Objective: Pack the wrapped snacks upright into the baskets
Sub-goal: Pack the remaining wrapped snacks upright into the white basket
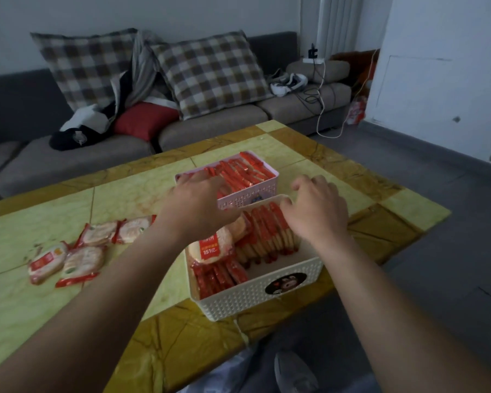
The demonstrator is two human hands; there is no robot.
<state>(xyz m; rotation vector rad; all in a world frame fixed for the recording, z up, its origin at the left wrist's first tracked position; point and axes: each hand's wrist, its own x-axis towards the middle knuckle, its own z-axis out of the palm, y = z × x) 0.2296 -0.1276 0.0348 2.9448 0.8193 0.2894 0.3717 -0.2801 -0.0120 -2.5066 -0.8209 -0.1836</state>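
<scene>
The white basket [255,293] stands at the table's near edge, holding rows of upright red-wrapped snacks [267,236]. One round snack [210,246] leans tilted on top of them. Behind it, touching, is the pink basket [247,197], filled with upright snacks [238,173]. My left hand [199,202] reaches palm down over the white basket, fingers stretched onto the pink basket's near left corner. My right hand [316,208] hovers over the white basket's far right corner, fingers loosely curved, thumb touching the upright row. Several loose snacks [77,251] lie flat on the table at the left.
The yellow-green marble table [125,199] has a brown border, and its near edge runs just in front of the white basket. A grey sofa [210,126] with checked pillows and clothes stands behind. Grey floor lies to the right.
</scene>
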